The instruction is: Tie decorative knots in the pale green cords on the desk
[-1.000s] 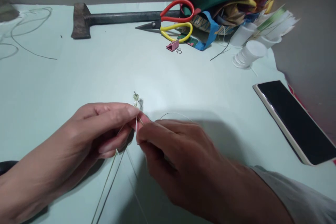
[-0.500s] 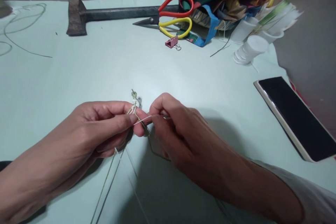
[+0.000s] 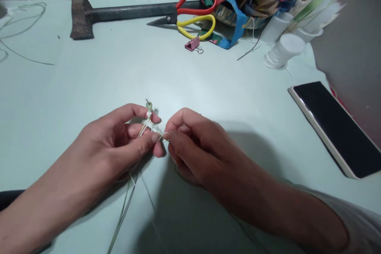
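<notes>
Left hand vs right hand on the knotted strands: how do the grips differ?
The left hand pinches the small knotted piece between forefinger and thumb, knot poking up above the fingers; the right hand pinches only a single thin strand beside it. The left forearm is bare; the right shows a grey sleeve. Both hover low over the pale green table, fingertips nearly meeting.

Only 1 view here: a head-worn camera looking forward and down, close over the pale green table (image 3: pixel 74 87) (far edge and wall just in frame).
</notes>
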The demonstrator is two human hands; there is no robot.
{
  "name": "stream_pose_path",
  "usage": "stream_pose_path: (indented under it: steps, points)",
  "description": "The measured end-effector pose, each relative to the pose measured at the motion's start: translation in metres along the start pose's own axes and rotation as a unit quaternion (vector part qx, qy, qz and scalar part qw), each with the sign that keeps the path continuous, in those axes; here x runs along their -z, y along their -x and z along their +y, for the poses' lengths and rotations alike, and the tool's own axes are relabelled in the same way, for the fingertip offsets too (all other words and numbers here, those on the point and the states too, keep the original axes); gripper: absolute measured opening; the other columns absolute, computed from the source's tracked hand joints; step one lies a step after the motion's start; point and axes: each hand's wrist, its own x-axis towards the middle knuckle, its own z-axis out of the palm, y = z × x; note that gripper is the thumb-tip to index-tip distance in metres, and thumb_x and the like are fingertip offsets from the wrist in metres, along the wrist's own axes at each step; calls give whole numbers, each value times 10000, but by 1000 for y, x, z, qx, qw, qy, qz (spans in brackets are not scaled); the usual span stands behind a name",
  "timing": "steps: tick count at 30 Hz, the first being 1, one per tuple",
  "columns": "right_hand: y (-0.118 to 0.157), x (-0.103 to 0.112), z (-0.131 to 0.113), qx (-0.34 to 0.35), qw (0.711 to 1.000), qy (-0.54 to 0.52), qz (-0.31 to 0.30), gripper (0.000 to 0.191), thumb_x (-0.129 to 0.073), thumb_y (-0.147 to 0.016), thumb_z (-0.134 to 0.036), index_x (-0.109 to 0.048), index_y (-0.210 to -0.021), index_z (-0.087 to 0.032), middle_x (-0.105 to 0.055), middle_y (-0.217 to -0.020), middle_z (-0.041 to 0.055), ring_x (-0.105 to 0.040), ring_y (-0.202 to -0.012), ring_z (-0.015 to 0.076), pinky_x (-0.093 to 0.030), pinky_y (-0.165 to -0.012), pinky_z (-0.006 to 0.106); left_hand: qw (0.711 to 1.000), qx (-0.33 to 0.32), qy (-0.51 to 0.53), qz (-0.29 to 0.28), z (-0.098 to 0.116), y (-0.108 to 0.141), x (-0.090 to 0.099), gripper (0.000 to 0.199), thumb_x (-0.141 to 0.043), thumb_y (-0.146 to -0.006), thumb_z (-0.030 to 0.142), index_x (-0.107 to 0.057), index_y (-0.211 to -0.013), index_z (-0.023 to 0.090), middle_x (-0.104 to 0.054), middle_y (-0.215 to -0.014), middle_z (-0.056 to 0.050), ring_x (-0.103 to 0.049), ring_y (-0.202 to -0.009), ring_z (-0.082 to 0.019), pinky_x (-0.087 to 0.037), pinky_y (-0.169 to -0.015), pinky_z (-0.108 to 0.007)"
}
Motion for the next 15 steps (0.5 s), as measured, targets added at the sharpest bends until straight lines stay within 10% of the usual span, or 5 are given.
stream_pose_path:
  steps: [7, 15]
  points:
    - [3, -4, 1, 2, 1000, -5, 21, 166, -563, -1083, -230, -549, -918, -247, -414, -646, -101, -395, -563, 90, -340, -557, 228, 992, -89, -38, 79, -2, 2, -8, 310, -805, -779, 350, -560, -964, 311, -738, -613, 88, -617, -477, -116, -438, -405, -119]
    - [1, -5, 2, 8, 999, -25, 23, 188, -567, -1069, -217, -541, -885, -245, -393, -622, -102, -385, -539, 82, -329, -523, 208, 941, -205, -252, 90, -15, 11, 7, 182, -693, -994, 479, -817, -947, 355, -806, -843, 63, -659, -606, -125, -463, -466, -172]
